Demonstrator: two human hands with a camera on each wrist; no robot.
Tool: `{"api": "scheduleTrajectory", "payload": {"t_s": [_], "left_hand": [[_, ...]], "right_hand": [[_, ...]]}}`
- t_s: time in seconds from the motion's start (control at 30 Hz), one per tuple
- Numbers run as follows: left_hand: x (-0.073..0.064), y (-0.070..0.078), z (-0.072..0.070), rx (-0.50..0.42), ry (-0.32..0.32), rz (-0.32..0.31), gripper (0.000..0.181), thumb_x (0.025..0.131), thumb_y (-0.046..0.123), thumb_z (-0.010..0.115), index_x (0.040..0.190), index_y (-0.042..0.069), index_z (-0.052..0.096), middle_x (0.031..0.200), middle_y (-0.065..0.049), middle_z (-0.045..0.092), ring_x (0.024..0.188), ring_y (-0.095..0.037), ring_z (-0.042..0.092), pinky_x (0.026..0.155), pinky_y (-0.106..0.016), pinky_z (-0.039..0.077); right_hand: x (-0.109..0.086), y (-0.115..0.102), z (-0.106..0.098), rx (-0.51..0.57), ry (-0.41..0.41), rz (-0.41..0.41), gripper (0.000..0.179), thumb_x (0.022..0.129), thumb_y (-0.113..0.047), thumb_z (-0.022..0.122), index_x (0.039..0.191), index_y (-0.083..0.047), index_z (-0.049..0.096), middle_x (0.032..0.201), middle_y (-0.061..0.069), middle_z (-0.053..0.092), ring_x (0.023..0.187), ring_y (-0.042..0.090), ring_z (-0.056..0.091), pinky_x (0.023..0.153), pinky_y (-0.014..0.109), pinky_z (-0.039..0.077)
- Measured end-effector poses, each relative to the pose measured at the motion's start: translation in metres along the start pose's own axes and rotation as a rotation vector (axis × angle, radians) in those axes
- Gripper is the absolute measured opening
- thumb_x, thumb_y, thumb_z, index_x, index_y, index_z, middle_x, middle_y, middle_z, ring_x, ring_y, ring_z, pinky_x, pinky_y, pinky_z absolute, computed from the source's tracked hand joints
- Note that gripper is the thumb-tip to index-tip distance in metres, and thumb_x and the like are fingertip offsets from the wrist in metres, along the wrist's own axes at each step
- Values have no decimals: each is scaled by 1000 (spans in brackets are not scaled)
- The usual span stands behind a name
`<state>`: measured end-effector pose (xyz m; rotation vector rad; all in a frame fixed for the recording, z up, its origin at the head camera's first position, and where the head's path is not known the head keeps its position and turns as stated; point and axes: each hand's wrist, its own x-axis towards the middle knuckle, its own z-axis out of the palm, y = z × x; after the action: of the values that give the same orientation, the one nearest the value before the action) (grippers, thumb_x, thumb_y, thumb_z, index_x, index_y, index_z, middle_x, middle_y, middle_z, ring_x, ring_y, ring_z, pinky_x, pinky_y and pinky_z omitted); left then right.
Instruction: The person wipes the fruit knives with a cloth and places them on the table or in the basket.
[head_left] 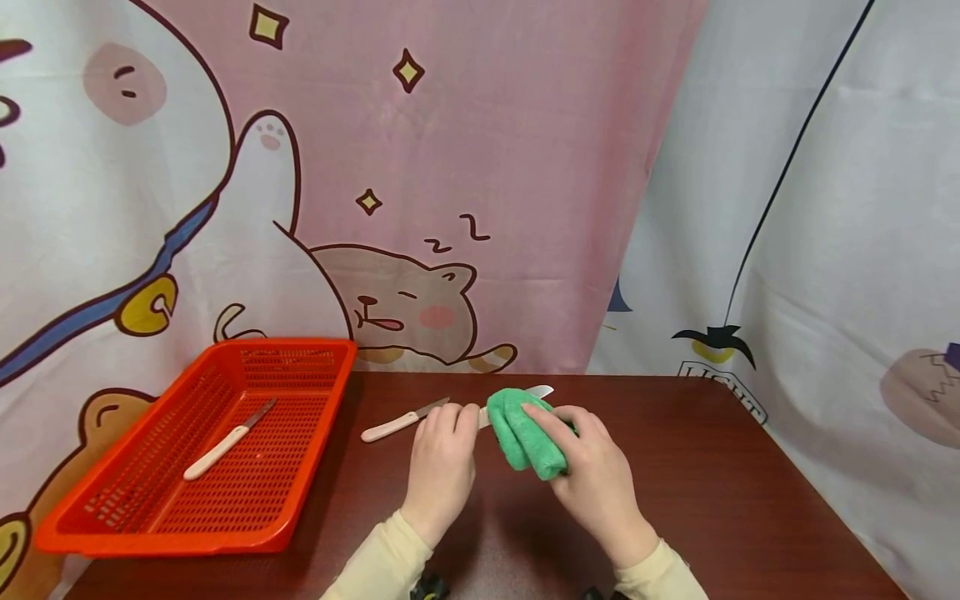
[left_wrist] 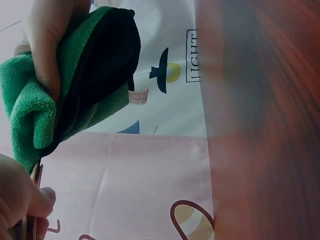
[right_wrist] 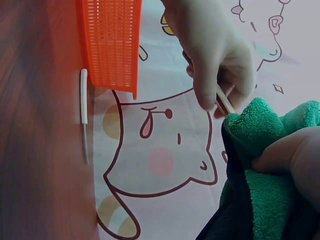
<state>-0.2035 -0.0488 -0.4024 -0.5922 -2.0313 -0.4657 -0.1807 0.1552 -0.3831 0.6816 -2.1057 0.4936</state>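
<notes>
My left hand [head_left: 441,475] grips the handle of a small knife [head_left: 541,391]; its blade tip shows beyond a folded green cloth [head_left: 534,442]. That cloth is pinched around the blade by my right hand [head_left: 596,475], thumb on the near side. In the right wrist view, a short stretch of the knife [right_wrist: 224,101] shows between the left fingers and the cloth [right_wrist: 255,125]. The left wrist view shows a dark underside or edge on the cloth [left_wrist: 30,100]; most of the blade is hidden there. Just left of my left hand, a white-handled knife [head_left: 390,427] lies on the table.
A red plastic basket [head_left: 318,467] stands on the left of the brown table [head_left: 720,492]. Inside it lies another white-handled knife [head_left: 217,452]. A cartoon-printed curtain [head_left: 540,167] hangs behind the table's far edge and along its right side.
</notes>
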Motion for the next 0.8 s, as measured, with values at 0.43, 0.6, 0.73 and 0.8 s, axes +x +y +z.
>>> {"api": "scheduleTrajectory", "payload": {"t_s": [0.43, 0.6, 0.73, 0.8], "left_hand": [[-2, -9, -3, 9, 18, 10, 27, 76, -12, 69, 98, 0, 60, 85, -13, 56, 75, -30, 56, 63, -40, 47], [-3, -11, -5, 5, -11, 1, 30, 73, -14, 72, 97, 1, 60, 85, -13, 57, 74, -30, 55, 64, -40, 48], [-3, -13, -5, 2, -26, -7, 31, 73, -15, 70, 97, 1, 60, 85, -13, 56, 75, -30, 55, 65, -40, 48], [-3, -13, -5, 5, -25, -7, 31, 72, -15, 70, 97, 1, 59, 85, -13, 56, 73, -30, 54, 64, -39, 48]], "right_hand": [[1, 19, -11, -54, -19, 116, 91, 53, 20, 76, 132, -22, 63, 107, 11, 59, 100, 32, 58, 54, 40, 49], [2, 25, -17, -62, -14, 132, 89, 56, 18, 76, 134, -22, 62, 107, 11, 60, 99, 32, 58, 58, 43, 51], [3, 29, -22, -70, 8, 140, 87, 56, 18, 76, 133, -21, 63, 105, 12, 60, 97, 32, 59, 59, 45, 51], [4, 30, -25, -70, 19, 142, 87, 57, 18, 77, 133, -21, 63, 105, 12, 60, 96, 33, 59, 60, 46, 51]]}}
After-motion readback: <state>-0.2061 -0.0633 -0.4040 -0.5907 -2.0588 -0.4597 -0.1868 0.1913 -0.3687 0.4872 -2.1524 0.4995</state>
